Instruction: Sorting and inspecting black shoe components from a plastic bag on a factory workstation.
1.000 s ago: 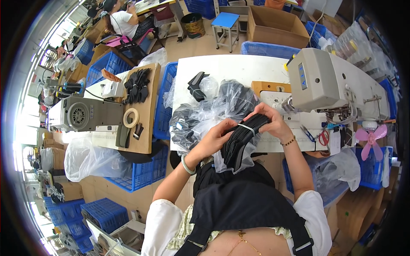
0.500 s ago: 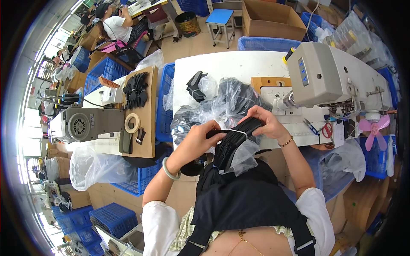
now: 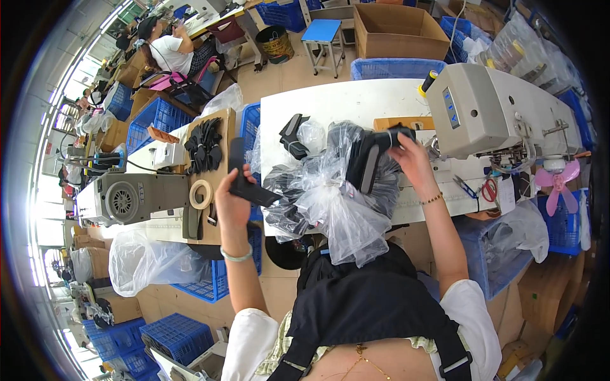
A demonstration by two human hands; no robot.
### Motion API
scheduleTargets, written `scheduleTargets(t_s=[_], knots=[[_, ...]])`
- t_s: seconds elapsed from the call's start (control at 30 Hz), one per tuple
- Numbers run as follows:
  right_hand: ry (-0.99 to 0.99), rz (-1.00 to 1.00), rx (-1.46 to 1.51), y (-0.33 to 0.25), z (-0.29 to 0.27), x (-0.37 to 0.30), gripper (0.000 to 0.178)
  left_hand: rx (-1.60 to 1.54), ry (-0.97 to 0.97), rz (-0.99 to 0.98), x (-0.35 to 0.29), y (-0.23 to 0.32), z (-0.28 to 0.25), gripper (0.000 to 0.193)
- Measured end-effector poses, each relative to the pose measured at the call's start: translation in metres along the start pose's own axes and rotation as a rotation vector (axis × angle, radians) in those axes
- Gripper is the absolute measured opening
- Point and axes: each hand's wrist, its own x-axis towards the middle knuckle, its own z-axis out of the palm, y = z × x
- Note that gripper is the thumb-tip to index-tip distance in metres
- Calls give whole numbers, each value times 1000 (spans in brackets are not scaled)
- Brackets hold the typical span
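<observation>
My left hand [image 3: 234, 198], out by the table's left edge, grips a flat black L-shaped fabric piece [image 3: 253, 191] between thumb and fingers. On the right, my right hand [image 3: 412, 159] is closed on the end of a bundle of black fabric pieces [image 3: 370, 155] that shows a grey stripe. That bundle hangs over a clear plastic bag [image 3: 340, 219], gathered up in the middle of the white table. More dark pieces [image 3: 284, 184] show through plastic on the left. A small tied black bundle [image 3: 294, 136] lies farther back.
A sewing machine [image 3: 473, 114] stands at the table's right, with scissors [image 3: 488, 189] and a pink fan [image 3: 558, 182] nearby. To the left, a second machine [image 3: 130, 197] adjoins a brown board [image 3: 230, 162] bearing black bundles and a tape roll [image 3: 201, 193]. Another person [image 3: 168, 51] sits far left.
My hands have moved apart from the banded black bundle above my lap. The left now holds a single L-shaped piece leftward; the right has carried a bundle forward over the plastic bag.
</observation>
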Motion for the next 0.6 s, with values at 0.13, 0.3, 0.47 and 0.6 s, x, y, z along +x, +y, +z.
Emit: scheduleTargets(t_s=[0.13,0.3,0.47,0.6], knots=[[184,-44,341,9,14,62,25,-56,-29,-63,-8,-19,8,31],[317,-179,143,37,-7,140,26,-70,-127,-139,-5,-40,7,32],[727,-393,-1655,64,-16,136,45,52,-64,-160,-19,-51,26,34],[-18,-278,-990,69,47,69,33,328,-82,-16,-27,-68,22,34]])
